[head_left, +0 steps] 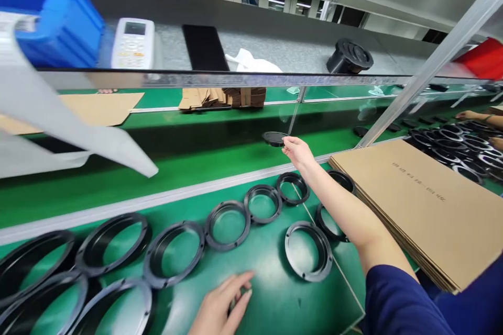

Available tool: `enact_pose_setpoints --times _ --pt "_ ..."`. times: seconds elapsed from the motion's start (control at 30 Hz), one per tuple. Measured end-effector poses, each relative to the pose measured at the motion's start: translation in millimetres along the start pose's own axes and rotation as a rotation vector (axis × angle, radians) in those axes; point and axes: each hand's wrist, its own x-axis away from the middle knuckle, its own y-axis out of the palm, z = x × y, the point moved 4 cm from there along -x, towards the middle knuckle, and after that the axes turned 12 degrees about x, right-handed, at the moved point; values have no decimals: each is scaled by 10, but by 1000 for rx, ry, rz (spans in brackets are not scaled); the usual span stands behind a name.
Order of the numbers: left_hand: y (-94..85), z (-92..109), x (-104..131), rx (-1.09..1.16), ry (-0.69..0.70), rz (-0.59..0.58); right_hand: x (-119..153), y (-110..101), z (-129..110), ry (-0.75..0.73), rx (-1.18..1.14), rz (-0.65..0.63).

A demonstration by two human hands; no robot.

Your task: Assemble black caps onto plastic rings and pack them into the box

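Note:
My right hand [298, 152] reaches out over the green conveyor belt [188, 154], with thumb and fingers closed on the edge of a round black disc [274, 139]. Low in the view, my left hand [223, 304] is over the green tabletop [267, 293], fingers loosely bent, thumb and forefinger apart, and nothing visible in it. A black ring [308, 251] lies to the right of that hand. More black rings, such as this flanged ring [228, 225], form a row along the belt's near rail. My right forearm partly hides two rings.
Flat cardboard sheets [416, 209] are stacked at the right, with many black rings [451, 141] beyond and a co-worker's arm [481, 118]. Overhead, a shelf [168, 55] holds a blue bin [66, 15], a white handheld device [133, 44] and a black cylindrical part [349, 56]. A metal post [428, 63] slants at right.

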Motion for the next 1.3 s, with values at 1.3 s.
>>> enact_pose_setpoints --times 1.3 --pt "-204 608 -1 1670 -699 88 3221 146 498 -974 996 -319"
